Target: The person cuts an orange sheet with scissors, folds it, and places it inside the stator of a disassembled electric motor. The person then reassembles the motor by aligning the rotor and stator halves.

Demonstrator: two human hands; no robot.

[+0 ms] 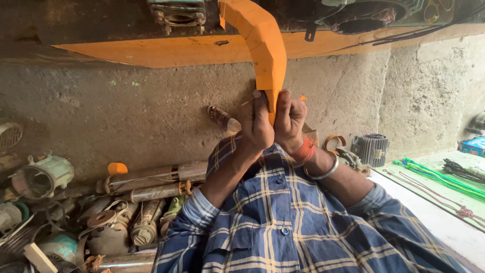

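Observation:
Both my hands are raised in front of my chest and pressed together around the lower end of a folded orange sheet strip [262, 45]. The strip curves up and away from my hands toward the top of the view. My left hand [255, 124] grips it from the left with the fingers curled over the edge. My right hand [291, 120] grips it from the right; that wrist carries a red thread and a metal bangle. I wear a blue checked shirt [283, 222]. The strip's bottom end is hidden between my palms.
A larger flat orange sheet [166, 50] lies along the top above the concrete floor [126, 111]. Old pump and motor parts [141, 202] are piled at the lower left. A finned motor [371, 149] stands at the right beside a table [444, 222] with green cords [434, 174]. A sandalled foot [221, 116] shows near my hands.

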